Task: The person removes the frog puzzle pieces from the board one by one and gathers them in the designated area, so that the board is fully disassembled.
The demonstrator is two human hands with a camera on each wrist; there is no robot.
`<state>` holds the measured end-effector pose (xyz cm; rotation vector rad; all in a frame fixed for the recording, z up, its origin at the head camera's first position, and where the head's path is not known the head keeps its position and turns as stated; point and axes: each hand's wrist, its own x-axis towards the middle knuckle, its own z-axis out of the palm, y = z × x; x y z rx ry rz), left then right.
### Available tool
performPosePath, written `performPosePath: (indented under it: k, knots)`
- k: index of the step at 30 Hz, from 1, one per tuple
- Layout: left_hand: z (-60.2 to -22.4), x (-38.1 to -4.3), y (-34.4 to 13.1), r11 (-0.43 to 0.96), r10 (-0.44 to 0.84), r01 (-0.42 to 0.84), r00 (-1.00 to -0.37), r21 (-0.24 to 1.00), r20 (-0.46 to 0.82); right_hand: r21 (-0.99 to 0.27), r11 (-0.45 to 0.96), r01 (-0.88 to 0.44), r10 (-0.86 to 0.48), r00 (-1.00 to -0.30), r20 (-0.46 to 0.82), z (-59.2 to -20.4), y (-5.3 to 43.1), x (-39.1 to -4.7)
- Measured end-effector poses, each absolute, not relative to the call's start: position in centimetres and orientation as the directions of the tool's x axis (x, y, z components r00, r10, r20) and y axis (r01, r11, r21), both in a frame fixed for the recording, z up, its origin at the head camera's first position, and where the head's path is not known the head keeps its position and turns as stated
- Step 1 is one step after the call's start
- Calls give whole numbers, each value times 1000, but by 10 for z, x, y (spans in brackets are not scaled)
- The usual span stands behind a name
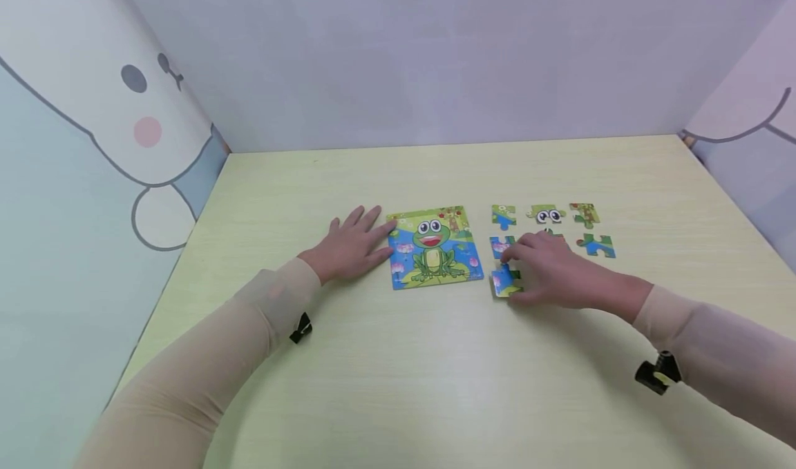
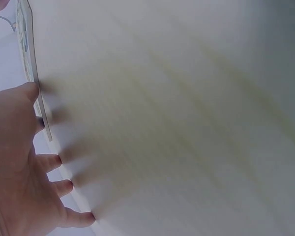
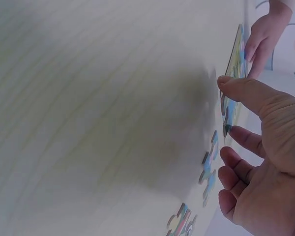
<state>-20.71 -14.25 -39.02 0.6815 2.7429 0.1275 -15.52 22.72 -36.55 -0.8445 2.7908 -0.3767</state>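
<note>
A square frog picture puzzle (image 1: 435,248) lies flat on the table. My left hand (image 1: 351,246) rests beside it with spread fingers; the thumb and index finger touch its left edge. The left wrist view shows those fingertips (image 2: 31,91) at the edge. My right hand (image 1: 553,272) pinches a blue and green corner puzzle piece (image 1: 505,282) between thumb and index finger, right of the picture. In the right wrist view this puzzle piece (image 3: 228,108) stands tilted, and the other fingers are loosely bent. A puzzle piece with pink flowers (image 1: 499,246) lies just behind, partly covered.
Several loose puzzle pieces lie in rows at the right: a blue and green one (image 1: 504,216), one with frog eyes (image 1: 547,215), one with a tree (image 1: 584,215) and a blue one (image 1: 597,245). My right hand partly hides others. Walls (image 1: 423,61) enclose the table's back and sides.
</note>
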Motion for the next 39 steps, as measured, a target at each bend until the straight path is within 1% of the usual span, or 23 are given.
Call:
performPosePath:
  k: [7, 12, 17, 24, 31, 35, 39]
  knots:
    - [-389, -207, -142, 885, 466, 440, -840, 156, -279, -292, 809, -509, -558, -822, -113, -371, 241, -155]
    - [-389, -207, -142, 882, 471, 445, -839, 155, -272, -318, 792, -521, -573, -815, -90, -370, 237, -157]
    - [-390, -207, -142, 881, 474, 447, -839, 157, -269, -348, 776, -525, -585, -806, -88, -367, 217, -163]
    - [-391, -205, -141, 878, 478, 447, -839, 171, -260, -359, 760, -542, -609, -786, -105, -372, 180, -177]
    - [-391, -205, -141, 878, 477, 446, -838, 171, -264, -391, 754, -528, -621, -767, -163, -375, 152, -186]
    - [-390, -204, -141, 877, 479, 448, -838, 172, -262, -404, 761, -507, -616, -760, -206, -375, 142, -187]
    - [-390, -204, -142, 876, 481, 450, -838, 172, -258, -414, 763, -497, -614, -757, -222, -373, 139, -187]
